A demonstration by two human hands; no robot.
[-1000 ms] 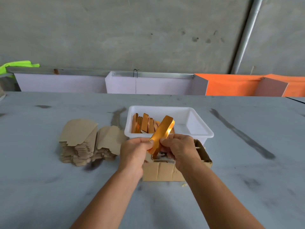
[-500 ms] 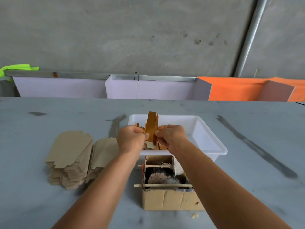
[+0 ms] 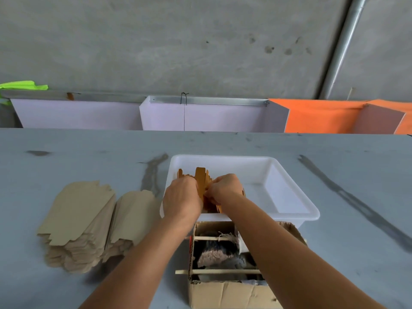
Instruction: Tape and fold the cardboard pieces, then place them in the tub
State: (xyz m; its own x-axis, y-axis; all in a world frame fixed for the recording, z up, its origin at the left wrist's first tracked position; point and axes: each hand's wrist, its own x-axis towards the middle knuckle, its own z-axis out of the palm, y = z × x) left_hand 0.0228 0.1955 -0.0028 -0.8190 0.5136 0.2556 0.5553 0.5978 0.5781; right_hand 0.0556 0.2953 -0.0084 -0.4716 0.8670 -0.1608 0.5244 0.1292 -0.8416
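Closest to me sits an open corrugated cardboard box [image 3: 231, 291], its top crossed by two thin wooden sticks [image 3: 217, 272], with something grey and fibrous heaped inside (I cannot make out what it is). I can read no printing or label on its front wall, only a red patch at the left inner edge that is too small to read.

To the left of the box lie two stacks of flat tan cardboard blanks [image 3: 82, 226], side by side and touching, their near ends cut in steps.

Both forearms reach over the box to the white plastic tub [image 3: 289, 197], which stands just behind it on the grey table [image 3: 66, 152]. My left hand [image 3: 181, 198] and right hand [image 3: 225, 188] meet over the tub's left half, fingers curled and pinching from either side a folded orange-brown cardboard piece [image 3: 200, 179] that stands upright. It is inside the tub, up against more folded pieces [image 3: 181, 173] of the same colour packed on edge at the left end. The tub's right half shows bare white floor.

Beyond the table, pale lilac panels [image 3: 200, 118] and an orange sheet [image 3: 323, 117] run along a concrete wall [image 3: 178, 41]; a grey pipe [image 3: 341, 45] slants at right, and some neon-green cloth [image 3: 22, 85] shows far left. No writing is legible anywhere.
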